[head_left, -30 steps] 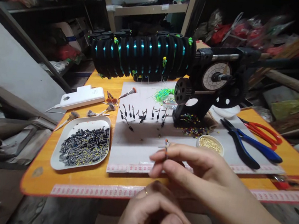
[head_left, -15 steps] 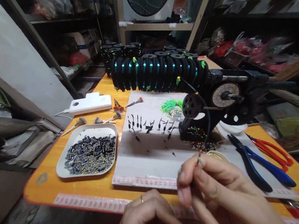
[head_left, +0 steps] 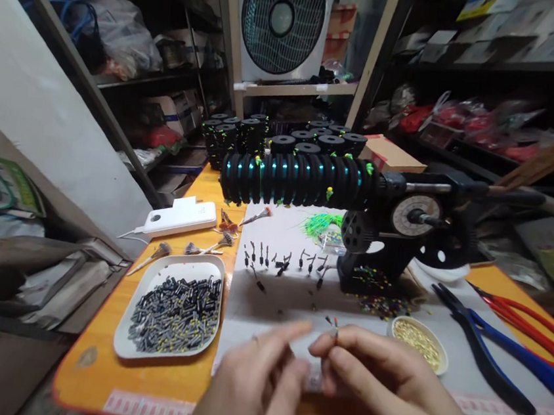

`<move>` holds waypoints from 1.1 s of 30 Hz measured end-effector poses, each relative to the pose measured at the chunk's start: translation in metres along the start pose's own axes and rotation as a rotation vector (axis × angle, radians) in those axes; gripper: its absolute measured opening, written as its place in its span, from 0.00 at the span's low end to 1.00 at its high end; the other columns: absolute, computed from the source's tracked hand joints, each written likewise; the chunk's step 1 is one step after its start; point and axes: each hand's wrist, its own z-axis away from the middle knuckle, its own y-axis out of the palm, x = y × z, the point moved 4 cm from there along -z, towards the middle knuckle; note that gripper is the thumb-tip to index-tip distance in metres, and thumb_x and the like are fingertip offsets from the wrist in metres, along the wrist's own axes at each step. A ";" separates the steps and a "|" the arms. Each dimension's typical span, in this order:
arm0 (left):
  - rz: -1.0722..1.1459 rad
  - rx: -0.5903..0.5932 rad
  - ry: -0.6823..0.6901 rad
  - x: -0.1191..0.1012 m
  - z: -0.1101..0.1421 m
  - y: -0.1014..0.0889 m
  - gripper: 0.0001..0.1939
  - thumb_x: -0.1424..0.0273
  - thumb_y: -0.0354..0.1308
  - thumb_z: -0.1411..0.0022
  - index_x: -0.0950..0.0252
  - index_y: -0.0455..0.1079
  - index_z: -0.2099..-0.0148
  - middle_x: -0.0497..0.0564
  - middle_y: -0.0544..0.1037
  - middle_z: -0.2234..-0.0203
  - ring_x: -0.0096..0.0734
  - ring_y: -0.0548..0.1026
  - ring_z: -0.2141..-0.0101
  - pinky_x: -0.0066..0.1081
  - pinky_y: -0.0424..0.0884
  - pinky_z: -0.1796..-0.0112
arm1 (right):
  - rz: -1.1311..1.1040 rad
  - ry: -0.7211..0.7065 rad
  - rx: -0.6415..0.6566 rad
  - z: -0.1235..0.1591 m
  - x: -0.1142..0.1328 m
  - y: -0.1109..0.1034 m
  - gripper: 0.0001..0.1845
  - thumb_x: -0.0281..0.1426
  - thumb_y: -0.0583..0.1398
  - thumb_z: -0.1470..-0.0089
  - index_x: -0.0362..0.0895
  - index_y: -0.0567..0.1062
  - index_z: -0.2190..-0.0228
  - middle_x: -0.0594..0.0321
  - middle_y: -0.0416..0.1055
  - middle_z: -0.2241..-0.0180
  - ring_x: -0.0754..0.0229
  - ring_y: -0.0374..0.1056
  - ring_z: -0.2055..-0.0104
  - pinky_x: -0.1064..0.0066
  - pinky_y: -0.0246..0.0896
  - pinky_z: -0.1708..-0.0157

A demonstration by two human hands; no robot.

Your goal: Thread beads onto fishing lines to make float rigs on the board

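Observation:
My right hand (head_left: 382,377) pinches a small thin piece with an orange tip (head_left: 336,330) between thumb and fingertips, over the white board's front part. Most of the piece is hidden by the fingers. Close to its left, my left hand (head_left: 259,377) is slightly blurred, forefinger stretched toward the piece and thumb apart from it; nothing shows in its grasp. Beyond the hands, several small dark pieces with thin stems (head_left: 281,264) are on the white board (head_left: 246,310). A small dish of gold-coloured bits (head_left: 419,341) sits beside my right hand.
A white tray of grey and black small cylinders (head_left: 174,312) stands left. Across the back runs a black ribbed roller (head_left: 299,180) on a geared stand (head_left: 374,264). Blue-handled pliers (head_left: 485,342) and a red-handled tool (head_left: 532,320) lie right. A white power bank-like device (head_left: 179,217) is back left.
My left hand has risen from the table's front edge to beside my right hand, its forefinger now extended. My right hand keeps its pinch. The view has tilted up, so the scene sits lower.

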 end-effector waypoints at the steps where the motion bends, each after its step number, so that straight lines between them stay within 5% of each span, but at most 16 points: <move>1: 0.018 0.022 -0.020 -0.008 -0.014 -0.003 0.16 0.61 0.57 0.28 0.59 0.79 0.44 0.51 0.81 0.74 0.32 0.73 0.77 0.31 0.67 0.72 | 0.129 -0.061 -0.011 -0.002 0.002 -0.003 0.15 0.47 0.64 0.38 0.49 0.83 0.65 0.65 0.78 0.69 0.61 0.74 0.64 0.75 0.68 0.62; 6: 0.140 0.105 0.036 -0.034 -0.075 0.002 0.26 0.65 0.56 0.28 0.66 0.61 0.32 0.47 0.77 0.70 0.25 0.70 0.79 0.27 0.67 0.75 | 0.264 -0.070 0.017 -0.005 0.003 -0.007 0.25 0.51 0.57 0.34 0.46 0.82 0.68 0.61 0.79 0.70 0.59 0.74 0.68 0.71 0.68 0.66; 10: 0.141 0.094 0.048 -0.033 -0.093 0.006 0.17 0.64 0.58 0.28 0.67 0.68 0.43 0.42 0.73 0.74 0.23 0.68 0.81 0.26 0.64 0.78 | 0.260 -0.033 0.012 -0.002 0.001 -0.009 0.28 0.54 0.55 0.34 0.44 0.81 0.66 0.62 0.78 0.72 0.69 0.63 0.82 0.78 0.56 0.84; 12: 0.141 0.048 0.092 -0.033 -0.091 0.002 0.07 0.66 0.61 0.30 0.65 0.72 0.58 0.42 0.71 0.76 0.24 0.67 0.78 0.26 0.63 0.76 | 0.322 -0.080 -0.021 -0.001 0.001 -0.011 0.24 0.50 0.55 0.32 0.45 0.81 0.61 0.61 0.80 0.71 0.64 0.72 0.76 0.77 0.65 0.79; 14: 0.160 -0.014 0.166 -0.035 -0.082 -0.005 0.09 0.68 0.63 0.31 0.64 0.73 0.66 0.45 0.71 0.74 0.26 0.68 0.73 0.26 0.64 0.71 | 0.433 -0.169 -0.078 -0.002 0.001 -0.013 0.18 0.42 0.55 0.32 0.45 0.81 0.56 0.57 0.83 0.66 0.55 0.80 0.64 0.68 0.76 0.67; 18: 0.382 -0.088 0.305 -0.040 -0.054 -0.015 0.06 0.64 0.62 0.30 0.56 0.77 0.62 0.45 0.73 0.65 0.30 0.72 0.60 0.26 0.68 0.57 | 0.687 -0.367 -0.169 -0.008 -0.005 -0.010 0.22 0.31 0.54 0.35 0.38 0.78 0.45 0.44 0.81 0.49 0.40 0.80 0.50 0.45 0.77 0.52; 23: 0.726 0.064 0.028 -0.026 -0.022 -0.012 0.08 0.62 0.59 0.28 0.56 0.79 0.57 0.46 0.79 0.71 0.31 0.77 0.61 0.26 0.72 0.55 | 0.896 -0.512 -0.238 -0.007 -0.008 -0.003 0.22 0.27 0.52 0.32 0.33 0.74 0.42 0.39 0.80 0.49 0.38 0.81 0.53 0.43 0.79 0.59; 27: 0.535 -0.031 -0.051 -0.007 -0.006 -0.015 0.17 0.56 0.57 0.28 0.57 0.79 0.67 0.48 0.82 0.73 0.39 0.78 0.56 0.33 0.68 0.49 | 0.981 -0.565 -0.230 0.007 -0.004 -0.003 0.19 0.27 0.53 0.31 0.39 0.72 0.42 0.48 0.82 0.52 0.48 0.81 0.52 0.56 0.81 0.58; 30: 0.159 -0.169 0.101 0.000 0.000 -0.019 0.17 0.56 0.57 0.28 0.55 0.79 0.68 0.49 0.87 0.62 0.46 0.73 0.43 0.42 0.48 0.35 | 1.014 -0.584 -0.230 0.018 -0.005 -0.006 0.18 0.28 0.54 0.30 0.45 0.68 0.41 0.54 0.81 0.51 0.56 0.80 0.50 0.66 0.78 0.55; 33: -0.064 -0.249 0.265 0.000 0.003 -0.020 0.11 0.66 0.57 0.27 0.52 0.76 0.65 0.46 0.87 0.57 0.45 0.70 0.39 0.46 0.39 0.33 | 1.036 -0.602 -0.236 0.022 -0.008 -0.007 0.19 0.28 0.55 0.30 0.47 0.65 0.40 0.57 0.81 0.52 0.60 0.80 0.51 0.73 0.76 0.55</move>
